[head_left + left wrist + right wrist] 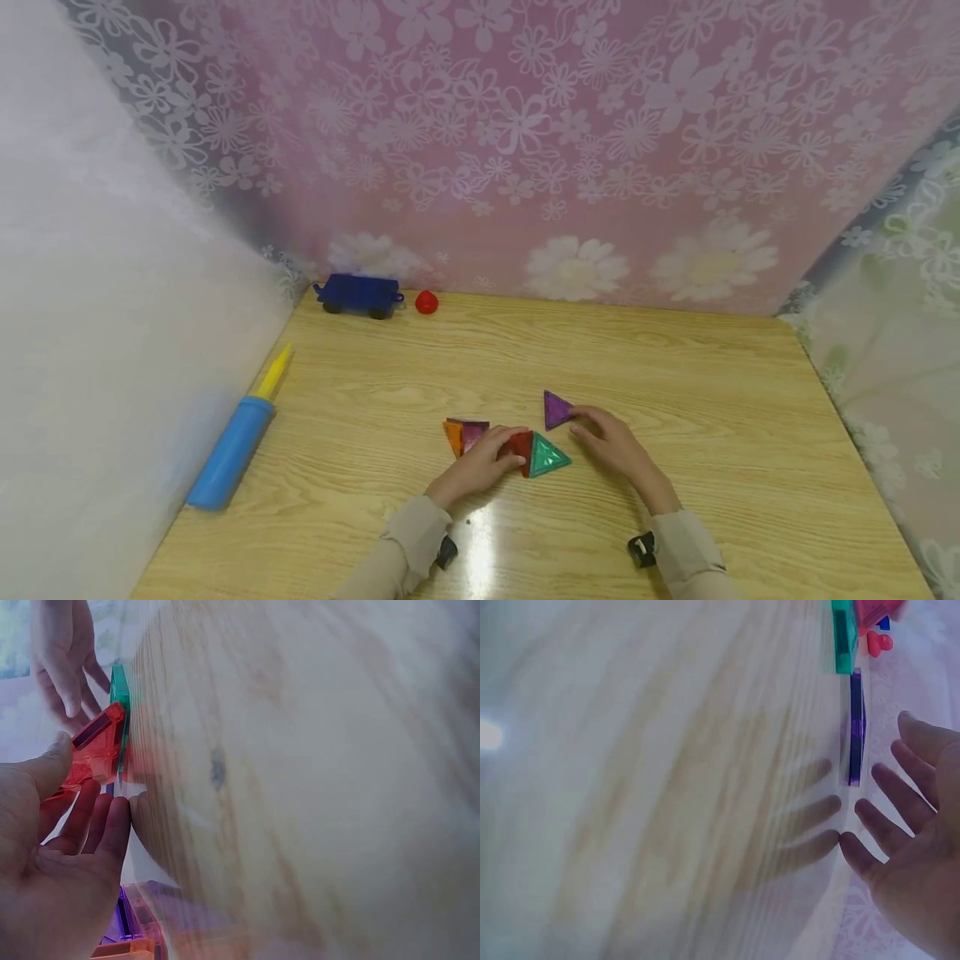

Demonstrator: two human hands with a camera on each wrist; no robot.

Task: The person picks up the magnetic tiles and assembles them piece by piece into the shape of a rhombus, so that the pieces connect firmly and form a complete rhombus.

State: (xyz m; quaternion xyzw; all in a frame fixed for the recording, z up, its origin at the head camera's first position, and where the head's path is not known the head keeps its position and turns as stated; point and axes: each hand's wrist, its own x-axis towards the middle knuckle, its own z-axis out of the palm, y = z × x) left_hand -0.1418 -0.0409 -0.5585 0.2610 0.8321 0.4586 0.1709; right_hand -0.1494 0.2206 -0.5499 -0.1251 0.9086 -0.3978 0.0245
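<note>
My left hand [480, 461] pinches a translucent red magnetic tile [522, 452] between thumb and fingers. In the left wrist view the red tile [105, 746] stands tilted against the green triangular tile [120, 688], which lies flat on the table. Part of the red tile is hidden behind the fingers. My right hand [613, 442] has its fingers loosely spread, with the fingertips at the right corner of a flat purple triangular tile [556, 410]. Whether they touch it I cannot tell. Left of my left hand sit joined orange [453, 437] and purple-pink tiles [473, 432], partly covered by that hand.
A dark blue toy wagon [362, 294] and a small red piece [427, 302] stand along the back edge of the wooden table [712, 383]. At the left edge lies a blue pump [232, 454] with a yellow nozzle [273, 372]. A flowered curtain [480, 150] hangs behind.
</note>
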